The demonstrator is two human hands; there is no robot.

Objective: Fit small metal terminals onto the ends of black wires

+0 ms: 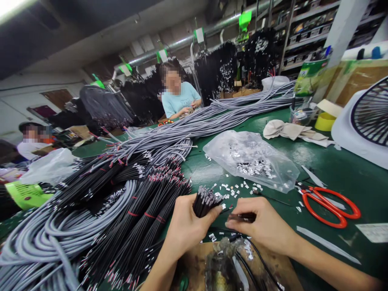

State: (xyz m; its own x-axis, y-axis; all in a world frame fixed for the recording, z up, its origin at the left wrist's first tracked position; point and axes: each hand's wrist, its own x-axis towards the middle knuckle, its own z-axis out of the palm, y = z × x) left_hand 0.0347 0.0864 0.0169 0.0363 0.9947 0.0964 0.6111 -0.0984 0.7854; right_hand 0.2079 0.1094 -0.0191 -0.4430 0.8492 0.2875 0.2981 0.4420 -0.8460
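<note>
My left hand (188, 226) is closed around a bundle of thin black wires (203, 204), whose pale tips point up and right. To its right, my right hand (259, 220) pinches a small dark piece (242, 218); its kind I cannot make out. A narrow gap separates the two hands. Just below them is a grimy block-like fixture (220, 262) on a brown board (190, 260), with black cables (260, 256) running beside it. Small silvery pieces (239, 190) lie scattered beyond my hands, in front of a clear plastic bag (251, 155) holding many more.
Red-handled scissors (329, 206) lie to the right, near a white fan (360, 121). Tied black wire bundles (142, 218) and coiled grey cables (42, 242) cover the left. Long grey cables (212, 117) cross the green table (306, 151). A person (180, 97) sits across; another (30, 145) is far left.
</note>
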